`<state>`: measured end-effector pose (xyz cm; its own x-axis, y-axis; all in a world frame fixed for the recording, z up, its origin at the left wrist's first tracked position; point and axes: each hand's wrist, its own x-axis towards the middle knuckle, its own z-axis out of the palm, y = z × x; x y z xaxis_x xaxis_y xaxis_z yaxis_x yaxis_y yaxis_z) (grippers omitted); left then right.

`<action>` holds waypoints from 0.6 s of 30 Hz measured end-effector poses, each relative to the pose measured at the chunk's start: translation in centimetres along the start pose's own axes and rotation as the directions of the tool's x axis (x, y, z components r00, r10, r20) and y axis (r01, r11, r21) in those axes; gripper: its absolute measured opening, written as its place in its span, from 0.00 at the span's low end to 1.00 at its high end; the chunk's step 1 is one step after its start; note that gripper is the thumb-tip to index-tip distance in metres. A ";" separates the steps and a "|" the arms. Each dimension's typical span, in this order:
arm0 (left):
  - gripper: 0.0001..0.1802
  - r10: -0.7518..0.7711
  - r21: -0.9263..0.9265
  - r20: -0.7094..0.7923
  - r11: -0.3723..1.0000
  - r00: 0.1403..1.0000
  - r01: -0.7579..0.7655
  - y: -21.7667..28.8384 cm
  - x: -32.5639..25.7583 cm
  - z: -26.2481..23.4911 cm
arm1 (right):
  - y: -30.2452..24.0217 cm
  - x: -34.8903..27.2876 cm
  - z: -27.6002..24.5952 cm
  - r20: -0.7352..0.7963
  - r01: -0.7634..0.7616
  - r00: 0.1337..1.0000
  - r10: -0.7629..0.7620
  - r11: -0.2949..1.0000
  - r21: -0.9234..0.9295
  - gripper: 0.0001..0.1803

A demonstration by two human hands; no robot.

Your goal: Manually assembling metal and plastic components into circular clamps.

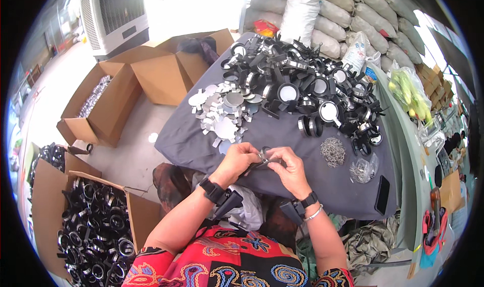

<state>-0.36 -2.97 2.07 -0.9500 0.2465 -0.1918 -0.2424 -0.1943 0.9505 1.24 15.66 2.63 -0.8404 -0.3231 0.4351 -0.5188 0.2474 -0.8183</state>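
Observation:
My left hand [236, 163] and my right hand [289, 170] meet over the near edge of the grey cloth-covered table [297, 148]. Between their pinched fingers is a small black ring part [264, 153], partly hidden by the fingertips. Beyond my left hand lies a heap of flat silver discs with tabs [224, 128]. Many black ring parts with silver bands and stubby arms [288, 93] cover the far side of the table. Right of my right hand sit a pile of small metal pieces [333, 152] and a clear plastic bag [364, 169] holding more.
A black phone [382, 195] lies at the table's right edge. Lower left, an open cardboard box [50, 211] holds more black ring parts. Further cardboard boxes [121, 103] stand left of the table, near an air cooler [112, 20]. White sacks [330, 15] are stacked behind.

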 end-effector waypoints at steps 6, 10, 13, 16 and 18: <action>0.02 0.195 0.095 0.002 0.976 0.981 -0.194 -1.4 -0.1 -0.3 | -0.4 1.0 0.4 -0.021 -0.016 1.000 0.014 0.997 -0.082 0.11; 0.12 0.456 0.511 0.022 0.760 0.890 -0.402 -1.7 -1.6 0.0 | -0.2 1.7 0.0 0.026 0.010 1.000 -0.005 0.985 -0.172 0.10; 0.13 0.647 0.666 0.059 0.542 0.760 -0.513 -2.4 -1.2 0.4 | -0.3 2.7 -0.4 0.110 0.033 0.994 -0.011 0.979 -0.203 0.09; 0.12 0.688 0.706 0.080 0.472 0.722 -0.528 -2.6 -0.9 0.0 | -0.4 4.9 -0.6 0.211 -0.095 0.972 0.104 0.994 -0.052 0.07; 0.12 0.688 0.713 0.081 0.466 0.721 -0.524 -2.6 -0.8 0.1 | -1.1 5.7 -0.8 0.317 -0.340 0.901 0.296 0.936 0.093 0.06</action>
<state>1.01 -2.58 -0.23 -0.8359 0.1207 0.5355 0.5257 0.4568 0.7176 -3.10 14.33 6.31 -0.8611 -0.5076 0.0311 -0.1853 0.2562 -0.9487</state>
